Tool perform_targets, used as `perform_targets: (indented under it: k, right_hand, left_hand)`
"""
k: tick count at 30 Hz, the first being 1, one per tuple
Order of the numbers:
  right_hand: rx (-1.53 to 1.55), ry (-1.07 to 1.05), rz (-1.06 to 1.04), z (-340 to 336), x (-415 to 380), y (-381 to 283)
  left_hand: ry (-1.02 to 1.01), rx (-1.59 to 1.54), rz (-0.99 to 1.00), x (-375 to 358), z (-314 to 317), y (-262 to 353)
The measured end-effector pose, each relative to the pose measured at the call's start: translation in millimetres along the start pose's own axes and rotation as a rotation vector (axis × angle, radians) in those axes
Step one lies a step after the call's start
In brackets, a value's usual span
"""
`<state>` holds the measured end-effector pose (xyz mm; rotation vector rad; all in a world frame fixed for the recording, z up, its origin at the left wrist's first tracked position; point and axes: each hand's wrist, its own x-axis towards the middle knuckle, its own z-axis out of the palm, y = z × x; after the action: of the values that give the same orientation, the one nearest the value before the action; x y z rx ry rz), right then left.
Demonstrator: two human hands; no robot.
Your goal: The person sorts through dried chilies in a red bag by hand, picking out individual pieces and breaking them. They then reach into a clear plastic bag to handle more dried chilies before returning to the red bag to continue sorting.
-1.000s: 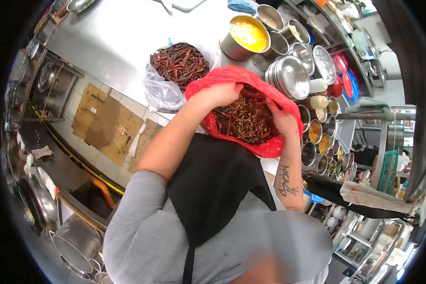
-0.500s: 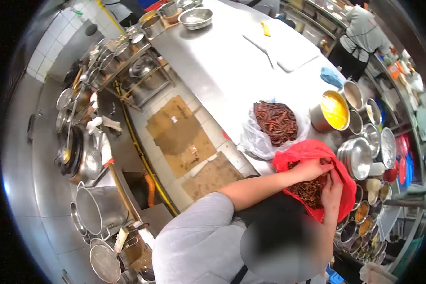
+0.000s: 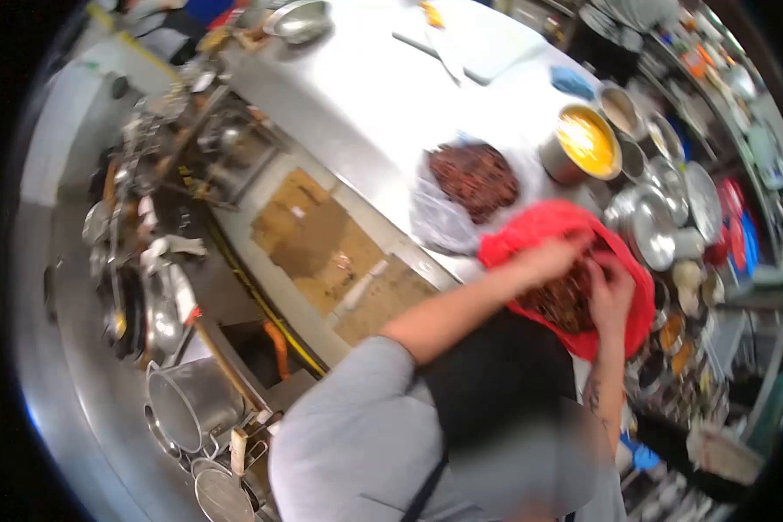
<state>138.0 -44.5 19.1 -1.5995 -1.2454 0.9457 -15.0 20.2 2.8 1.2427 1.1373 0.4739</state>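
A red plastic bag (image 3: pixel 639 326) stands wide open at the table's near edge, with dark reddish-brown dried pieces (image 3: pixel 561 306), seemingly cut dried chillies, inside. My left hand (image 3: pixel 558 257) reaches across the bag's mouth from the left, fingers bent inward. Close beside it, my right hand (image 3: pixel 612 291) comes up from below, its fingers curled toward the left hand. Both look closed, but blur and the fingers hide what they pinch. Just beyond lies a clear white plastic bag (image 3: pixel 435 213) filled with whole dried red chillies (image 3: pixel 474 178).
A pot of yellow liquid (image 3: pixel 583 143) stands right of the chilli bag, near stacked metal bowls (image 3: pixel 648 230). Farther back on the steel table (image 3: pixel 357 104) lie a white cutting board (image 3: pixel 496 43) and a blue cloth (image 3: pixel 572 82). Another person (image 3: pixel 618 30) is at the upper right.
The view has shifted, so the table and bags appear higher and further left, with more blur. Both hands stay over the red bag, now slightly farther apart.
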Motion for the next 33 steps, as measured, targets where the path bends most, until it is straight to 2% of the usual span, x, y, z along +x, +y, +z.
perform_targets:
  k: [1,2,3,4,5,6,8,11,14,18,20,23,25,28,29,33]
  right_hand:
    - [-0.047,-0.025,-0.081,-1.7,3.3,2.0]
    - [-0.025,-0.069,-0.199,-3.7,6.3,7.2]
    - [-0.053,-0.107,-0.197,-6.4,7.7,2.5]
    - [-0.071,-0.151,-0.198,-7.9,5.9,-0.2]
    - [-0.143,-0.139,-0.081,-7.4,3.2,-3.2]
    - [-0.201,-0.131,0.028,-8.4,4.3,-5.3]
    - [-0.382,-0.1,-0.01,-12.1,9.3,8.5]
    - [-0.504,-0.013,-0.043,-4.7,17.8,17.1]
    - [-0.631,-0.044,-0.046,9.5,34.7,25.0]
    - [-0.759,-0.158,-0.136,17.0,46.6,41.3]
    - [-0.628,-0.186,-0.029,12.2,47.7,49.1]
    - [-0.356,-0.166,0.065,5.0,38.2,37.5]
    - [-0.141,-0.092,0.048,-2.9,32.9,30.0]
    - [0.092,-0.111,0.015,-5.5,24.5,19.2]
    - [0.081,-0.132,0.104,-5.9,22.9,13.7]
    - [0.143,-0.149,0.086,-4.9,21.6,11.3]
  left_hand:
    - [-0.088,-0.153,-0.028,-3.9,-6.0,5.9]
    - [-0.124,-0.156,-0.136,25.8,2.2,-19.6]
    - [-0.154,-0.3,-0.034,36.3,2.1,-30.3]
    - [-0.12,-0.595,-0.002,34.4,-0.8,-25.2]
    - [-0.011,-0.635,0.001,27.2,-5.5,-12.4]
    - [-0.069,-0.716,0.081,37.5,-11.6,-19.3]
    - [-0.1,-0.846,0.129,41.6,-14.1,-19.9]
    - [-0.071,-0.728,0.087,38.1,-17.7,-16.0]
    - [-0.127,-0.62,0.051,43.7,-18.7,-27.8]
    - [0.001,-0.62,0.031,25.7,-11.9,-21.9]
    - [0.075,-0.543,0.034,27.5,-11.7,-33.3]
    - [0.299,0.089,0.452,27.9,-11.3,-43.3]
    - [0.23,0.088,0.404,18.4,-11.1,-34.4]
    - [0.088,-0.013,0.392,6.2,-3.4,-19.9]
    - [0.043,-0.042,0.381,5.2,-1.6,-16.7]
    - [0.015,-0.002,0.34,2.9,-4.7,-12.7]
